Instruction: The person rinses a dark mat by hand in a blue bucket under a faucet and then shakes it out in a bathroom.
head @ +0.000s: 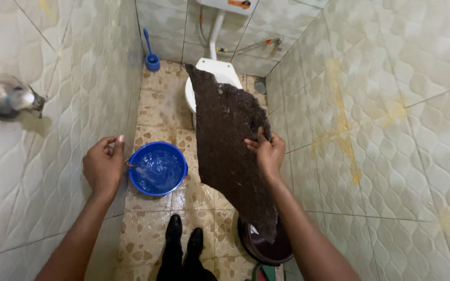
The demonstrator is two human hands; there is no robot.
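Gripping the brown mat's (230,151) right edge, the right hand (267,153) holds it up.

A dark brown mat (233,151) is held up by the right hand (266,153) near the toilet (212,75). A tap (129,164) is touched by the left hand (103,165) over the blue basin (157,169) of water.

The mat (230,151) pinched in the right hand (266,151) looks like coarse, matt dark brown fibre, rough and speckled with pale flecks. The blue basin (157,169) beside the left hand (102,166) is smooth glossy plastic, its water glinting, and the toilet (212,78) is shiny white ceramic. The wall tiles (391,130) are glazed and quilted in relief, stained yellow in places, while the floor tiles (147,229) are wet, glossy and mottled brown and cream.
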